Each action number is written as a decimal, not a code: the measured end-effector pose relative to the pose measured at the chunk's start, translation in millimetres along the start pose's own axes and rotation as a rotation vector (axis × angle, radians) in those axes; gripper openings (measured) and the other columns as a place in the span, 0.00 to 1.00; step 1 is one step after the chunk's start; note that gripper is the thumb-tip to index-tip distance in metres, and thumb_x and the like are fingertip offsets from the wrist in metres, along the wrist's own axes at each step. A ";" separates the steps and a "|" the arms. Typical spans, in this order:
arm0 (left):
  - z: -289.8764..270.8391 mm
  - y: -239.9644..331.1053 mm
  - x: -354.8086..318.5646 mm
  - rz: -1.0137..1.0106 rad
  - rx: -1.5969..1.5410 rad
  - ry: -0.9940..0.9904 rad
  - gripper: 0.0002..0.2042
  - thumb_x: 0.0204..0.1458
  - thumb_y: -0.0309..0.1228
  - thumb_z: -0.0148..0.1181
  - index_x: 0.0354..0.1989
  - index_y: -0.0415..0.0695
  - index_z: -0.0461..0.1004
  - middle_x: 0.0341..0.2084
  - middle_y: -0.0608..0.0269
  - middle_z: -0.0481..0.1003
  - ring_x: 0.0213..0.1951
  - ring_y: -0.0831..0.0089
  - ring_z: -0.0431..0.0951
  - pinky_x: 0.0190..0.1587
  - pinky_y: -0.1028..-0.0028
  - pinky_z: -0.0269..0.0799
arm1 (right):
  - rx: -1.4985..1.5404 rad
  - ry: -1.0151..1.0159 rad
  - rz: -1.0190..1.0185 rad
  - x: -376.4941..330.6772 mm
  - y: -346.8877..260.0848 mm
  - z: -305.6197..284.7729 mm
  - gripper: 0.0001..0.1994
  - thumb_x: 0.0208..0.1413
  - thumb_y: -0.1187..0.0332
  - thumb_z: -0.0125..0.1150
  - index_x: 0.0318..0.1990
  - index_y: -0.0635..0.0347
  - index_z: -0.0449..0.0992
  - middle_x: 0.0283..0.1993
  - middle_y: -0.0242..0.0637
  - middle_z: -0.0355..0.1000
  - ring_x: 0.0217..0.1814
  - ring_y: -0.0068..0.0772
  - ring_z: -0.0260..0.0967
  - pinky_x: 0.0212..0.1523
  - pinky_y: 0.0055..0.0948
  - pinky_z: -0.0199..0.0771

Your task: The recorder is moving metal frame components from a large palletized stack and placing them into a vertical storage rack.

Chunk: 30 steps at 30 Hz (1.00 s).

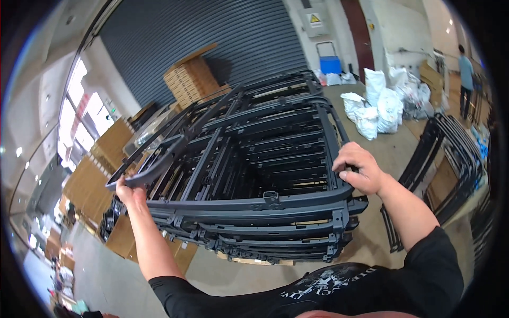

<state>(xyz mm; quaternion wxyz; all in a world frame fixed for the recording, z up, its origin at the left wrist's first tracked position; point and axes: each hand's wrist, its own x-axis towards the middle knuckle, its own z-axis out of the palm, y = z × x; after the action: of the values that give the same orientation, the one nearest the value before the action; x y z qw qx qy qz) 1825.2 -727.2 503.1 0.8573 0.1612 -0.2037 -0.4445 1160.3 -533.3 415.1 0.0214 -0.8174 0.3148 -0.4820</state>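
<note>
Curling round a dark-grey, bent metal rail [159,167], the left hand [132,193] grips near its end; the right hand [361,168] closes over a round-cornered, dark-grey metal frame [307,200] topping a dark metal stack [275,232]. Smooth, stiff, probably heavy, the frame suits holds near opposite corners.

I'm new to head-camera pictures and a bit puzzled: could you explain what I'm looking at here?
No machine here: it's a person working bare-handed, seen from a fisheye camera on their head, which bends straight edges. Before them stands a pile of dark frames. The left hand grips one at the pile's left; the right hand curls around one at its near right corner. Whether it is the same frame is hard to tell. Beyond are white bags on the floor and stacked cardboard boxes.
</note>
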 end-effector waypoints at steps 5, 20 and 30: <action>105.8 -34.8 -16.7 -0.019 -0.249 -0.491 0.01 0.55 0.21 0.48 0.32 0.37 0.65 0.25 0.58 0.69 0.26 0.68 0.73 0.37 0.71 0.77 | 0.037 0.030 -0.018 -2.7 0.8 4.4 0.08 0.49 0.67 0.62 0.37 0.56 0.79 0.32 0.33 0.75 0.41 0.38 0.71 0.50 0.36 0.66; 327.0 -234.9 -295.3 0.148 0.168 -0.583 0.05 0.54 0.18 0.53 0.27 0.36 0.67 0.23 0.59 0.68 0.25 0.69 0.68 0.32 0.65 0.73 | 0.040 0.129 -0.122 -33.4 14.8 -42.1 0.24 0.56 0.58 0.64 0.57 0.58 0.71 0.59 0.44 0.67 0.66 0.47 0.61 0.67 0.42 0.55; 375.5 -342.3 -514.9 0.123 0.408 -0.851 0.09 0.60 0.20 0.52 0.40 0.42 0.56 0.23 0.57 0.69 0.20 0.69 0.70 0.25 0.63 0.74 | 1.243 0.256 0.893 -154.6 114.5 -118.2 0.25 0.66 0.50 0.54 0.56 0.66 0.68 0.46 0.39 0.71 0.44 0.33 0.73 0.48 0.34 0.75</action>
<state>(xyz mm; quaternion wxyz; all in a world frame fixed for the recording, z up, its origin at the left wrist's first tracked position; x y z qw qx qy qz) 1133.1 -526.0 565.3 0.6733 0.1173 -0.6291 -0.3705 956.9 -510.4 319.7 0.6317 -0.3890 0.2861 -0.6065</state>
